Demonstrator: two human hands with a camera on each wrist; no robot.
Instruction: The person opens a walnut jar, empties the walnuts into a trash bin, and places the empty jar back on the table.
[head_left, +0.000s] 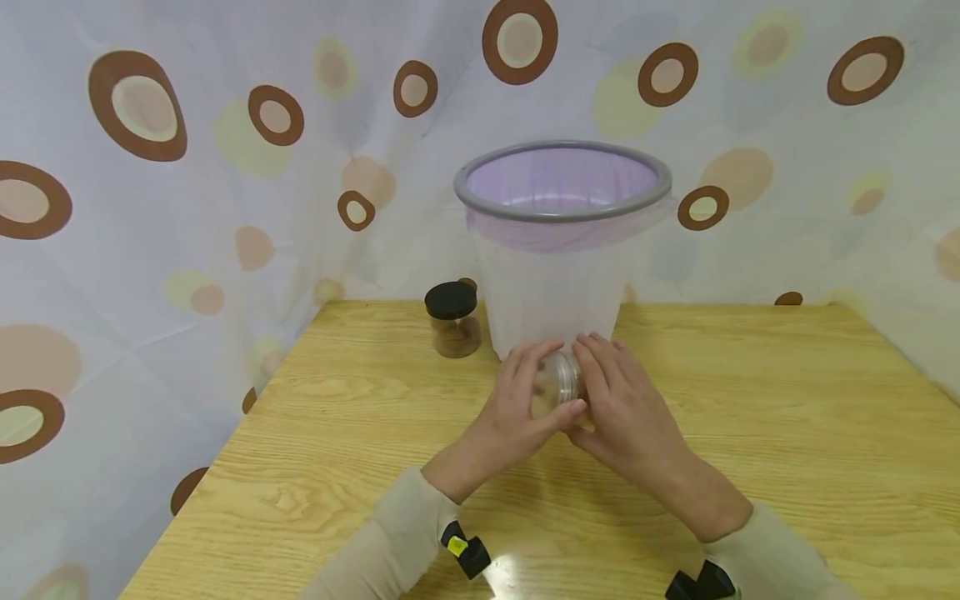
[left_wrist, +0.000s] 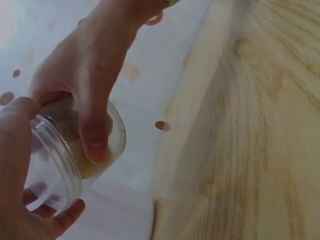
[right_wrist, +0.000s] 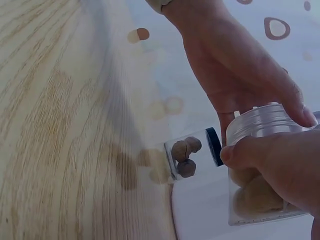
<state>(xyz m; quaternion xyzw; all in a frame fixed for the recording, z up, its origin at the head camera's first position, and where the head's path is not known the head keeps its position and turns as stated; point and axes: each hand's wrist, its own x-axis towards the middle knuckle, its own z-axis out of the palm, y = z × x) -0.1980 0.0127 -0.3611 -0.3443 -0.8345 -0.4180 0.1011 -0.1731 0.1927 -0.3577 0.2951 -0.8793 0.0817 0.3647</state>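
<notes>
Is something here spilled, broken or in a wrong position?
Nothing stands out. Both hands, left hand and right hand, hold a clear jar above the table. Behind it stand a lined bin and a black-lidded jar, both upright. No spill shows.

Lined bin, black-lidded jar (walnuts inside)

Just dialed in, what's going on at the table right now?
A person holds a clear plastic jar in both hands above the wooden table. The left hand grips the jar's body, which holds pale brownish lumps, while the right hand wraps round its clear lid end. Just behind stands a white bin with a grey rim and purple liner. A second jar with a black lid stands to the bin's left.
</notes>
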